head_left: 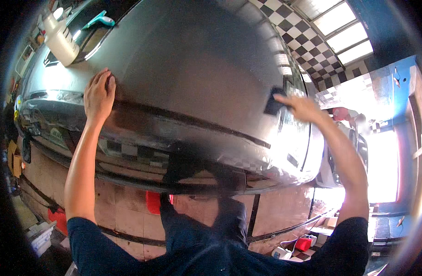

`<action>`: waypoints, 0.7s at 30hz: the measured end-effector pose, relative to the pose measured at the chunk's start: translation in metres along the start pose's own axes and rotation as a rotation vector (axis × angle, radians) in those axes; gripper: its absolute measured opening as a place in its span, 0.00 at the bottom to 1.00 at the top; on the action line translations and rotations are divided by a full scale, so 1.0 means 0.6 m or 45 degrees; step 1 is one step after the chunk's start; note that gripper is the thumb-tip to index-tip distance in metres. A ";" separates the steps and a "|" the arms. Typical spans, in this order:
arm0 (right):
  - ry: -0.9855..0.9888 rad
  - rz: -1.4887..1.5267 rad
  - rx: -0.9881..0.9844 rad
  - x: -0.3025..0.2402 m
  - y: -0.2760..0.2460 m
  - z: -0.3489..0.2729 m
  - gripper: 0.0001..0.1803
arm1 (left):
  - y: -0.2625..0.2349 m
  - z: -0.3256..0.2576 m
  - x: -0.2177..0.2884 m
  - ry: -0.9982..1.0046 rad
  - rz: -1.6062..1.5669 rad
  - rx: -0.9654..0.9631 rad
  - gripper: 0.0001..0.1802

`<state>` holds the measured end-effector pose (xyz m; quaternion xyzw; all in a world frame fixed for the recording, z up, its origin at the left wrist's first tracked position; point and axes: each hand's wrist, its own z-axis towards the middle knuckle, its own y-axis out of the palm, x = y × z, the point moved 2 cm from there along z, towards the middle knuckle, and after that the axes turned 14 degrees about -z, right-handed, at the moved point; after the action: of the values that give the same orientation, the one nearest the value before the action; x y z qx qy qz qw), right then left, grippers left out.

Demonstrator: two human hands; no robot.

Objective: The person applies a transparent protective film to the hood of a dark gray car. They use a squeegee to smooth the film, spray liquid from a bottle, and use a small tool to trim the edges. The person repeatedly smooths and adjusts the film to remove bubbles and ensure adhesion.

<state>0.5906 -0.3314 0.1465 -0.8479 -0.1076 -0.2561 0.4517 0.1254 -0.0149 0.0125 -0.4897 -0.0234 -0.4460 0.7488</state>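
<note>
Closest to us we see our own dark blue sleeves and dark trousers [206,230] at the bottom of the view. Just under them is a tiled floor [123,207] with dark lines between the tiles, and a small red thing [152,201] sits on it near our legs. Another red thing [304,243] lies on the floor lower down on the right. Our two bare arms reach up from there onto a big shiny dark car hood [192,78] that fills most of the view. Our left hand [99,94] lies flat and open on the hood, fingers spread a little, right by the front edge, and it holds nothing. Our right hand [303,108] is out on the right side of the hood. Its fingers are closed on a small dark pad [274,106], and the pad is pressed against the shiny paint. The hood shows checkered squares like a mirror along its front. Farther away, at the top left, a white plastic bottle [61,39] stands on the car near the windshield, and a teal scraper tool [98,19] lies on the glass just past it. Far off on the right we see a checkered ceiling [303,41] with bright windows, a blue wall [404,78], and another person [344,113] beside a light car [339,161].
</note>
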 end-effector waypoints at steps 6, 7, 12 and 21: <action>-0.136 0.139 0.539 -0.007 -0.266 0.308 0.33 | -0.005 0.001 0.010 -0.003 -0.008 -0.031 0.16; -0.107 0.091 0.617 -0.022 -0.298 0.348 0.38 | -0.004 0.003 0.012 0.020 -0.051 -0.029 0.16; -0.145 0.046 0.761 -0.125 -0.407 0.484 0.45 | -0.016 -0.003 0.022 0.013 -0.036 -0.009 0.14; -0.418 0.189 0.727 -0.051 -0.265 0.437 0.25 | -0.014 0.004 0.024 0.037 -0.100 -0.003 0.13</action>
<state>0.5872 -0.0243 0.1225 -0.7226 -0.1842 -0.0421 0.6650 0.1292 -0.0235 0.0264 -0.4826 -0.0313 -0.4821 0.7305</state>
